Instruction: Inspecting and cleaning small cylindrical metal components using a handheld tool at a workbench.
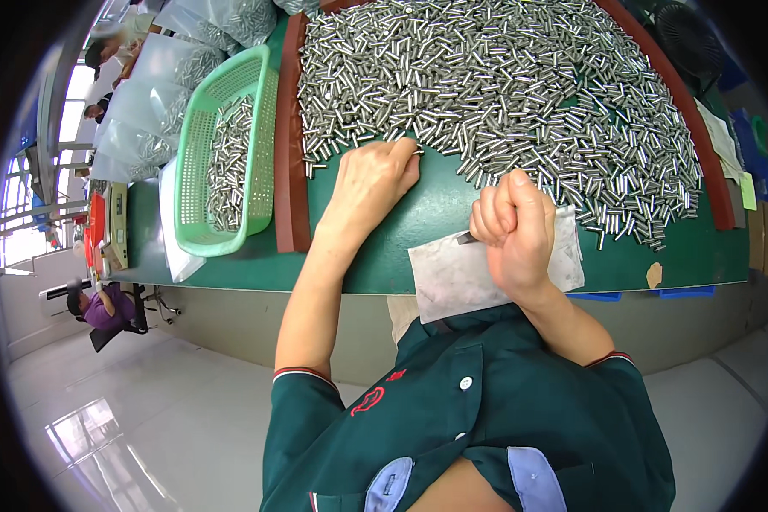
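A wide heap of short shiny metal pins [486, 77] covers much of the green tabletop. At the heap's near left edge, my left hand [374, 181] rests with curled fingers among the nearest pins; a small bit of metal shows by its fingertips, but what they hold is hidden. My right hand [518, 226] is closed in a fist above a smudged whitish cloth [452, 277] at the table's near edge. A dark grey end pokes out of that fist on its left side, too little to name.
Red-brown rails [291, 171] border the heap left and right. Left of them stands a green perforated basket [260, 171] holding more pins. Clear bags of pins [141, 119] lie farther left, past them a scale [115, 226]. A black fan [687, 38] is at far right. Other people sit leftward.
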